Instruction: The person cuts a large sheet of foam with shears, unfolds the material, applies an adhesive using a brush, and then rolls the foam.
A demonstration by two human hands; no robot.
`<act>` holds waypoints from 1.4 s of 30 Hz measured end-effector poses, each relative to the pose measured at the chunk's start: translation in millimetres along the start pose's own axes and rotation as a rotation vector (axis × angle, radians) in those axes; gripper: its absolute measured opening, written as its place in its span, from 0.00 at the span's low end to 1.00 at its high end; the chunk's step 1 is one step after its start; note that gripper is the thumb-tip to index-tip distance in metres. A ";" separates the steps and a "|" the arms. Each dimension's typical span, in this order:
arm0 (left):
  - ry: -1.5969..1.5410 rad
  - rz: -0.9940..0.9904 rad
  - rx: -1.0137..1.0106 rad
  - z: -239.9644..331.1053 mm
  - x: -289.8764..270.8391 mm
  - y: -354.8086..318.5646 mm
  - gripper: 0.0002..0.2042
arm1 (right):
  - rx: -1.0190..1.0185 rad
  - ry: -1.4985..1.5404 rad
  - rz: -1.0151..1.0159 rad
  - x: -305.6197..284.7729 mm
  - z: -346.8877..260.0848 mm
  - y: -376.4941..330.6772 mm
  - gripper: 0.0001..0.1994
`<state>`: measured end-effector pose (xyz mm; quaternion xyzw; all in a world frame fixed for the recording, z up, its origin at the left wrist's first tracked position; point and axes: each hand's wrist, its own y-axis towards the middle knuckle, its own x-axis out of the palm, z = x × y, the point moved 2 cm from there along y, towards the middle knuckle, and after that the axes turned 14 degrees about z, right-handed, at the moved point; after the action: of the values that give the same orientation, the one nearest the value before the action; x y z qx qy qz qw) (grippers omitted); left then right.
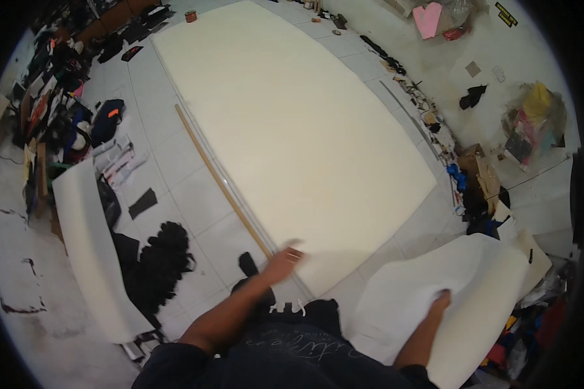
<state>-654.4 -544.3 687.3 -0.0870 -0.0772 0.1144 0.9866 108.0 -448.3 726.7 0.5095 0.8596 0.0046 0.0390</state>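
A large cream-white sheet [292, 136] lies flat on the floor ahead of me. My left hand [284, 262] is over its near left edge, blurred, with fingers stretched out and nothing clearly held. A long wooden strip [217, 175] runs beside the sheet's left edge, its near end close to that hand. At the lower right, a second white sheet [402, 279] curves upward beside me. My right hand [441, 299] is closed at a fold of this curled sheet and appears to grip it; its fingertips are mostly hidden.
A curled white piece [94, 253] stands at the left, near a black bundle [165, 262]. Mixed clutter [58, 110] lines the left side. Along the right wall lie scraps, a grey metal strip [409, 120] and a cardboard box [479, 178]. A small tin [191, 16] stands at the far left.
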 end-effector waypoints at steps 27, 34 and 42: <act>0.611 0.772 -0.533 165.0 -951.1 220.4 0.18 | -0.346 -0.361 -0.131 853.7 -334.1 -605.8 0.28; 0.586 0.660 -0.335 273.9 -1091.4 408.3 0.16 | -0.254 -0.437 -0.054 958.4 -292.1 -731.3 0.35; 0.587 0.542 -0.400 300.7 -1217.6 537.9 0.15 | -0.256 -0.656 -0.051 1047.1 -311.7 -848.8 0.36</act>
<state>-1991.6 -273.6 716.8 -0.3218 0.2112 0.3222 0.8649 -1157.7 71.1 931.6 0.4533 0.8062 -0.0527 0.3766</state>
